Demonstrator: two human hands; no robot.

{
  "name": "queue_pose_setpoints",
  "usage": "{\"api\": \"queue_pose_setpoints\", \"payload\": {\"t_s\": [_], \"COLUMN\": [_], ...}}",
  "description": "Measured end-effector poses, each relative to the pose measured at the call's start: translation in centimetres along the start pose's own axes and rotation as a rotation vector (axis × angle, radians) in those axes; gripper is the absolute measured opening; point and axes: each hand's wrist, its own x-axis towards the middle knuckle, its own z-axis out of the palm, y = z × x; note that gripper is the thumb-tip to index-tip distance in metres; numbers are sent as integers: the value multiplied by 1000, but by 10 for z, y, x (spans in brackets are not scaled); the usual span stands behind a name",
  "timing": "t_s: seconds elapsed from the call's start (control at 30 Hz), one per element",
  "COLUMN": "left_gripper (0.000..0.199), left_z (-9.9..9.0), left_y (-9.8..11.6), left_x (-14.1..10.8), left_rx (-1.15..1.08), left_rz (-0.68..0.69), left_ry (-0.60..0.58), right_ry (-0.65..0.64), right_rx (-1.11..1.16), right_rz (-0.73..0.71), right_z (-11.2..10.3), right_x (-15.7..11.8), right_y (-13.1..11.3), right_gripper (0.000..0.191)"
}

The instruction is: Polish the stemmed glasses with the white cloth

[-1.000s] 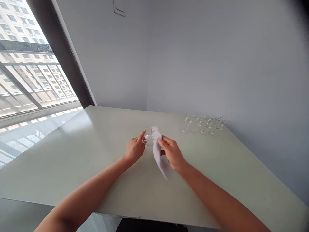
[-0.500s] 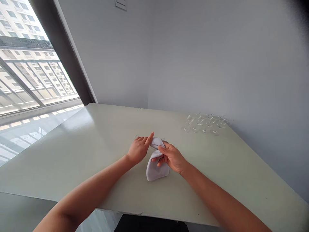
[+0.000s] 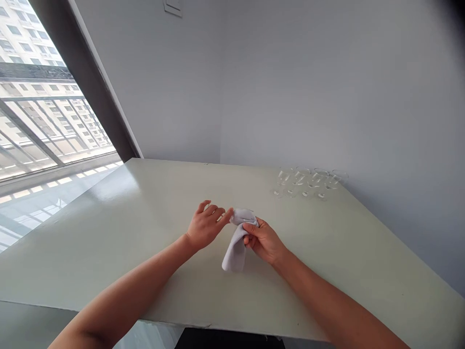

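Where the pale table (image 3: 290,286) reaches its near edge, a black thing (image 3: 228,339) shows below, and your two forearms come in over the tabletop from the near left and near right. Nearest of what you handle is the loose end of a pale cloth (image 3: 234,254), hanging toward you just left of your right hand (image 3: 267,242). That hand has its thumb and fingers closed on the cloth, pinching it below the mouth of a clear glass (image 3: 249,212). The glass is in the middle of the table area, between your hands, and looks tipped on its side, with the upper part of the cloth bunched in or against its bowl. Your left hand (image 3: 205,228) is palm down, its outer fingers lifted and partly spread, and one fingertip meets the left end of the glass; you cannot tell here whether its hidden fingers grip the stem.

Farther off, near the right edge of the table, four stemmed glasses (image 3: 313,182) stand upright in a close row, well apart from your hands. Beyond them rises the grey wall (image 3: 290,97), with a switch plate (image 3: 173,7) high up and a bright window (image 3: 43,121) on the far left.

As a judgement, the glass between your hands is partway handled: the cloth is at its bowl, while letting go of it and standing it upright are not done.
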Motion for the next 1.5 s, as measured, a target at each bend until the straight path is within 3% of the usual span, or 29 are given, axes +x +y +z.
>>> {"api": "queue_pose_setpoints", "payload": {"t_s": [0.07, 0.17, 0.27, 0.33, 0.37, 0.43, 0.57, 0.67, 0.73, 0.83, 0.93, 1.03, 1.1, 1.2, 1.27, 1.33, 1.4, 1.5], "left_gripper": [29, 28, 35, 42, 44, 43, 32, 33, 31, 33, 33, 38, 36, 30, 30, 27, 24, 27], "left_z": [-4, -10, -14, -17, -19, -20, -17, -11, -9, -13, -21, -26, -25, -21, -17, -16, -17, -25], "left_y": [1, 5, 8, 10, 10, 13, 21, 21, 17, 9, 5, 6, 10, 17, 19, 18, 15, 10], "left_x": [1, 4, 8, 10, 12, 13, 11, 8, 6, 7, 9, 12, 13, 12, 10, 9, 9, 13], "left_rx": [-85, -358, -836, -1085, -1130, -1021, -343, -50, -33, -182, -504, -774, -698, -316, -121, -59, -119, -454], "left_rz": [-39, -224, -364, -354, -338, -344, -225, -67, -50, -115, -215, -273, -296, -234, -162, -140, -180, -307], "left_ry": [-30, -159, -495, -739, -804, -734, -221, -73, -70, -146, -375, -628, -586, -296, -168, -150, -179, -369], "right_ry": [-73, -178, -338, -442, -458, -409, -138, -43, -105, -253, -333, -301, -223, -52, 26, 20, -46, -204], "right_rx": [-119, -462, -641, -646, -631, -570, -239, -1, -10, -234, -448, -488, -455, -256, -91, -42, -139, -375], "right_rz": [-27, -91, -33, 37, 53, 34, -11, 1, -6, -18, 2, -8, -41, -42, -7, -4, -43, -83], "right_z": [-2, -7, -15, -20, -22, -24, -20, -13, -9, -7, -8, -9, -10, -11, -10, -8, -6, -9], "right_x": [-3, -11, -18, -20, -20, -16, -2, 3, 1, -8, -16, -17, -13, -4, 0, 0, -4, -13], "right_y": [-8, -23, -42, -50, -52, -49, -27, -12, -9, -16, -27, -30, -26, -15, -9, -6, -10, -27], "right_gripper": [24, 22, 24, 25, 23, 21, 26, 28, 29, 32, 36, 31, 25, 23, 25, 26, 27, 25]}}
